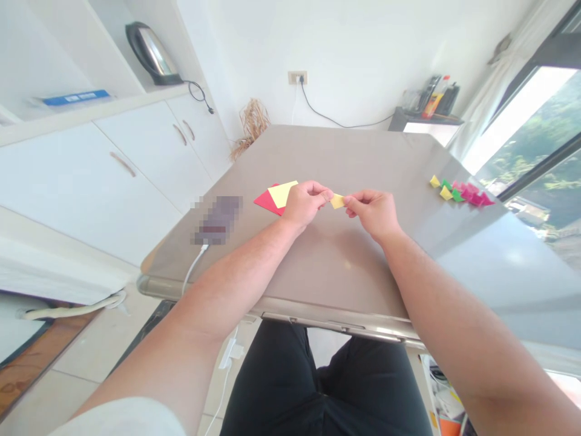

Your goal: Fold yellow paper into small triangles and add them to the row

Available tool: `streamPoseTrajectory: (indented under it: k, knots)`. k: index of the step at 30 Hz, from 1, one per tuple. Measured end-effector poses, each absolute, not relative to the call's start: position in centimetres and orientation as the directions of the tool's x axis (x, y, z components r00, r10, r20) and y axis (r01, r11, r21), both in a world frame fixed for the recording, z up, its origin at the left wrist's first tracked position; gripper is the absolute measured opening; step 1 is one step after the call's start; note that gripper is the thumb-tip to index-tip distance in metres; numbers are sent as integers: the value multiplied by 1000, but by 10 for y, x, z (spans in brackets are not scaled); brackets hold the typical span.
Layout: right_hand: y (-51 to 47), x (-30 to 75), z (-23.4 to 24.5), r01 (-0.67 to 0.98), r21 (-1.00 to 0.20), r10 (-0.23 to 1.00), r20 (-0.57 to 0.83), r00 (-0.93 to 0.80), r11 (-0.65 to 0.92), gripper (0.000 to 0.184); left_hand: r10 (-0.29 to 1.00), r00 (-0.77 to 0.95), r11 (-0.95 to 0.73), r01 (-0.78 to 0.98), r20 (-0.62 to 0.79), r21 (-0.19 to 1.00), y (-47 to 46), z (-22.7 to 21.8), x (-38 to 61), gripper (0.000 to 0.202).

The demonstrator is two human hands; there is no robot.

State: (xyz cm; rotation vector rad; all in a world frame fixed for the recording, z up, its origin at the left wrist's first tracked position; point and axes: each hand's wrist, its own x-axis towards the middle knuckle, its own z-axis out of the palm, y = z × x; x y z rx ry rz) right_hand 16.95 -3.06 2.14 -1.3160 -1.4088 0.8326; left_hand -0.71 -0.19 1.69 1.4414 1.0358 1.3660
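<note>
A small folded piece of yellow paper (337, 201) is held just above the table between my two hands. My left hand (305, 203) pinches its left end between thumb and fingers. At its right end, my right hand (373, 212) grips it the same way. Beside my left hand lie a flat yellow sheet (281, 192) and a red sheet (265, 201) partly under it; my hand hides their right part. Several small folded paper pieces in yellow, green and pink (472, 195) sit in a cluster at the table's right side.
The grey table (336, 154) stands against the wall. A blurred-out phone-like object (220, 219) with a white cable (193, 269) lies at the left. White cabinets with an electric kettle (157, 54) are further left; a window is on the right.
</note>
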Motion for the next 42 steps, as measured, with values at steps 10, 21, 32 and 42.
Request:
streamPoseTrajectory:
  k: [10,21,32,42]
  knots:
    - [-32,167,22,303,-929,972,232,28,212,21,925,73,-378,55,374,924,2,14,-12,11]
    - [-38,164,22,472,-839,951,308,2,271,25,889,221,-447,233,401,864,-10,16,-5,13]
    - [-37,164,20,452,-859,963,269,-2,241,31,883,199,-468,279,426,839,-8,17,-6,11]
    - [-34,167,20,466,-862,959,270,84,201,29,874,143,-486,263,465,833,-6,12,-4,10]
